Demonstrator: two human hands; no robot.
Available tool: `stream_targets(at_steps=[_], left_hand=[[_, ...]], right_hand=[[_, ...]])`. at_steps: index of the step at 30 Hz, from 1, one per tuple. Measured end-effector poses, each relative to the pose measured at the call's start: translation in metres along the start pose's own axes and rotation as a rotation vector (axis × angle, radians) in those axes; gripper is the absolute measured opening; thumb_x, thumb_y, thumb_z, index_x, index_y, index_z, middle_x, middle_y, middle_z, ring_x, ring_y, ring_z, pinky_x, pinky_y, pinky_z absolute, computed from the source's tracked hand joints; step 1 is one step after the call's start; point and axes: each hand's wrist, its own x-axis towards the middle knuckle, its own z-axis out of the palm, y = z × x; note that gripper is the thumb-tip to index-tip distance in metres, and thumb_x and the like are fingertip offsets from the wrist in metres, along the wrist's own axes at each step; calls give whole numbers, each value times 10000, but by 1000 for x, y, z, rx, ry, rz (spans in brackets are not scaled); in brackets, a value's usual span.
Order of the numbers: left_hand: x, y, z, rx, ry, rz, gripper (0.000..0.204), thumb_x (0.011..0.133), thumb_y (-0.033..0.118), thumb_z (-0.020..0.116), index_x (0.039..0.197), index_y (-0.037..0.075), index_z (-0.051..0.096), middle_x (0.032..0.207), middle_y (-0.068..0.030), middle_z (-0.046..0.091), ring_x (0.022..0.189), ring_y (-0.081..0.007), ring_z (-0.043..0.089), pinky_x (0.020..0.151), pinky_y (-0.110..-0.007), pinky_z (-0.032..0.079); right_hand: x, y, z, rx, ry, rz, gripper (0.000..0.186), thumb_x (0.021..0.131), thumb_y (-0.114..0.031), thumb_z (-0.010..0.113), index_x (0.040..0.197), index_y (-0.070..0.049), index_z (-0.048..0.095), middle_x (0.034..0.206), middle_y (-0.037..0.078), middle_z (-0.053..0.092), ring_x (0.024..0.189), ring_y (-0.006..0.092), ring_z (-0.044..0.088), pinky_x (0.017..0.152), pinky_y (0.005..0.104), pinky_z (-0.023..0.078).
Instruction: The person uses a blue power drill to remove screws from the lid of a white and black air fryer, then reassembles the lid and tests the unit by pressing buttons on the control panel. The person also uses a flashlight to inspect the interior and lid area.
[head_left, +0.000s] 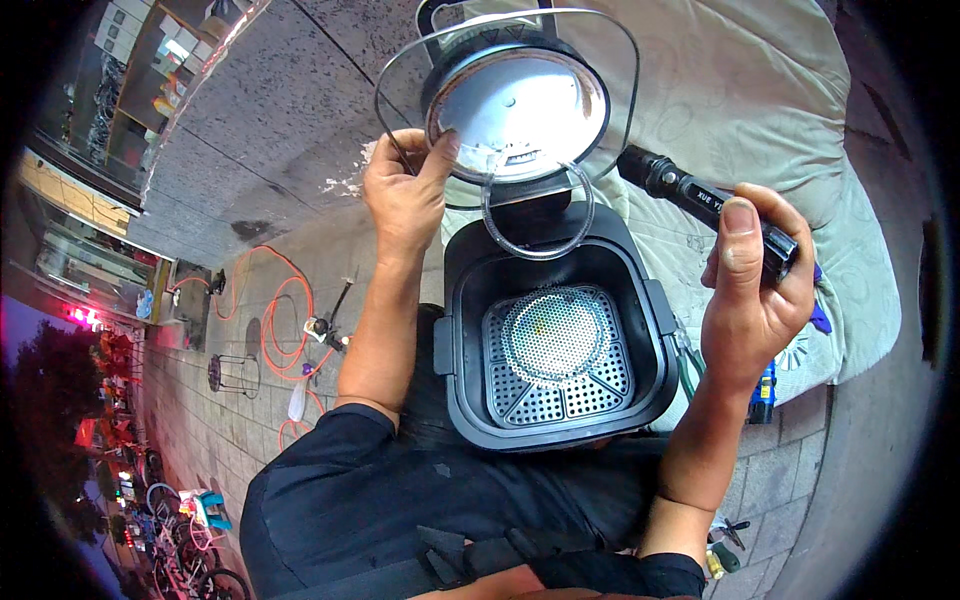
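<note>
My right hand (pixel 750 280) grips a black flashlight (pixel 690 190), its head aimed left toward a round, lidlike part (pixel 515 110) with a brightly lit metal inner face. My left hand (pixel 410 190) is closed at the left edge of that part, its thumb over the rim. A thin, dark, flexible loop (pixel 636 60) circles the part and runs into my left fingers. A smaller grey loop (pixel 540 255) hangs below it; whether the two join, I cannot tell. Below stands a black, square-cornered basket (pixel 660 380) with a perforated tray (pixel 560 395) inside.
Pale quilted cloth (pixel 740 90) lies behind and to the right. At left, an orange hose (pixel 268 330) coils on the paving beside a small wire stand (pixel 232 373). Tools (pixel 735 530) lie at lower right. Bicycles (pixel 185 550) stand at far lower left.
</note>
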Motion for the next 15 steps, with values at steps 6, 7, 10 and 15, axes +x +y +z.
stream_targets(at_steps=[6, 7, 10, 15], left_hand=[[2, 1, 4, -33, 10, 1, 267, 970, 175, 899, 1032, 36, 680, 876, 24, 694, 747, -43, 613, 688, -210, 500], [2, 1, 4, -24, 19, -14, 267, 973, 178, 896, 1034, 35, 679, 878, 17, 697, 742, -47, 620, 683, -213, 507], [1, 2, 4, -18, 5, -35, 283, 978, 199, 893, 1038, 25, 678, 875, -11, 707, 721, -69, 647, 659, -232, 535], [3, 4, 3, -2, 7, -51, 323, 976, 255, 893, 1036, 19, 680, 874, -36, 719, 713, -103, 684, 627, -265, 577]], right_hand=[[-2, -3, -2, -141, -71, -36, 255, 1017, -113, 828, 1225, -1, 734, 1068, 11, 728, 913, 67, 658, 813, 218, 530], [-2, -4, -2, -130, -112, -45, 265, 1006, -116, 839, 1223, -2, 739, 1076, 16, 731, 922, 75, 663, 817, 225, 534], [-3, -4, 0, -124, -214, -89, 283, 964, -117, 877, 1190, 0, 752, 1038, 35, 742, 869, 81, 665, 781, 233, 532], [-2, 1, 8, -197, -267, -195, 280, 957, -102, 881, 1184, -5, 749, 1006, 37, 761, 834, 70, 672, 749, 232, 536]])
